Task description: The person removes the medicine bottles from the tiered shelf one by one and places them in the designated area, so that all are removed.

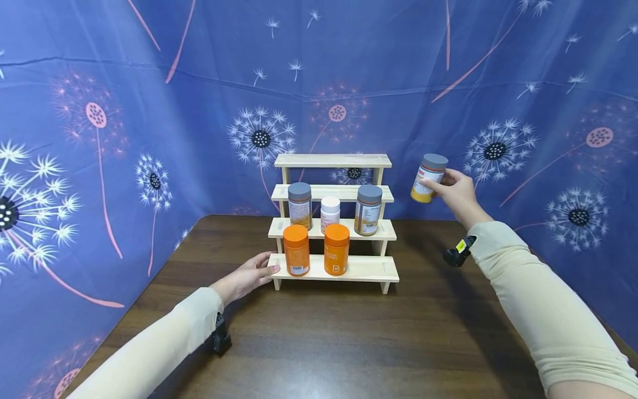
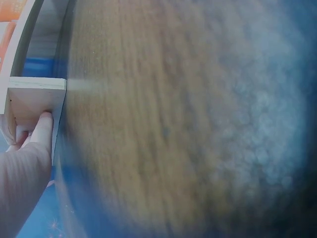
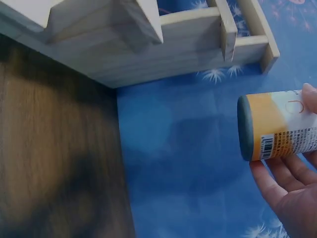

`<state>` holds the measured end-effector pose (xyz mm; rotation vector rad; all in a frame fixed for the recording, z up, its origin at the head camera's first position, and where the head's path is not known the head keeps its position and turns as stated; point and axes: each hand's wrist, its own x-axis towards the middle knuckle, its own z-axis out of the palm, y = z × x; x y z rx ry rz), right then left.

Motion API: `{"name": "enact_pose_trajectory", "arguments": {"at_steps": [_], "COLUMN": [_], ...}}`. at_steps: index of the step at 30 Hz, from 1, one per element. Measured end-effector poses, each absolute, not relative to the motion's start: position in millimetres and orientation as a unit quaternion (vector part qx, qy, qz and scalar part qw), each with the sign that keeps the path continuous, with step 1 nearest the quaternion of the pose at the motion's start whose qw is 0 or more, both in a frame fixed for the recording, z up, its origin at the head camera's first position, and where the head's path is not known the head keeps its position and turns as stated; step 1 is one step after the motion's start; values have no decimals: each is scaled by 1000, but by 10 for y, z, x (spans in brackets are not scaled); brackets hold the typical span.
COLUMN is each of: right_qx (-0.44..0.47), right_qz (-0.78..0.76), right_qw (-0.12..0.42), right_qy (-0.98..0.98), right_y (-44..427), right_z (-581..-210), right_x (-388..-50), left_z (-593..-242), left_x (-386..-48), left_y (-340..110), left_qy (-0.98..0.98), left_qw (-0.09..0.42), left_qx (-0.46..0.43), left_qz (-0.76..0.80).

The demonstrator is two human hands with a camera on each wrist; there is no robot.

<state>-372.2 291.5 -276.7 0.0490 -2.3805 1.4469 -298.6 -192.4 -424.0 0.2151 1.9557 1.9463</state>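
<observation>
My right hand [image 1: 456,194] holds a bottle with a grey lid and a white and yellow label [image 1: 428,178] in the air, right of a stepped wooden rack [image 1: 369,269]. The right wrist view shows thumb and fingers around that bottle [image 3: 280,124], with a barcode on its label. My left hand [image 1: 249,275] grips the left end of the rack's lowest step; in the left wrist view its fingers [image 2: 43,130] press against the end support [image 2: 32,104]. Two orange bottles, left [image 1: 296,252] and right [image 1: 336,252], stand on the lowest step.
On the step above stand a left grey-lidded bottle [image 1: 300,208], a small white bottle [image 1: 330,213] and a right grey-lidded bottle [image 1: 368,211]. The rack stands on a dark wooden table [image 1: 349,343]. A blue dandelion-print cloth [image 1: 209,138] hangs behind.
</observation>
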Motion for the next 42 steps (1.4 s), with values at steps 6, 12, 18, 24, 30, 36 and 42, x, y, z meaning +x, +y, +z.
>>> {"name": "enact_pose_trajectory", "arguments": {"at_steps": [6, 12, 18, 24, 30, 36, 42], "right_qx": [-8, -29, -24, -18, -18, -18, -16], "right_qz": [505, 495, 471, 462, 453, 440, 426], "right_qw": [152, 128, 102, 81, 49, 38, 51], "right_qy": [-850, -859, -876, -883, -890, -897, -903], "right_y": [3034, 3109, 3192, 3291, 3422, 3530, 3565], "right_z": [-2865, -2932, -3005, -3079, -3197, -3325, -3384], "right_x": [-3713, -3686, -3641, -3621, -3564, -3556, -3547], "left_z": [-4251, -4258, -4242, -4232, -4260, -4259, -4228], "left_x": [-2990, -3009, -3004, -2989, -2982, -2978, -2989], "left_y": [-1923, -1929, -1938, -1929, -1909, -1908, -1903], "left_qy": [694, 697, 701, 699, 695, 699, 701], "left_qw": [186, 189, 188, 184, 189, 192, 191], "left_qx": [77, 79, 76, 76, 74, 78, 74], "left_qz": [691, 687, 684, 687, 690, 685, 683]}}
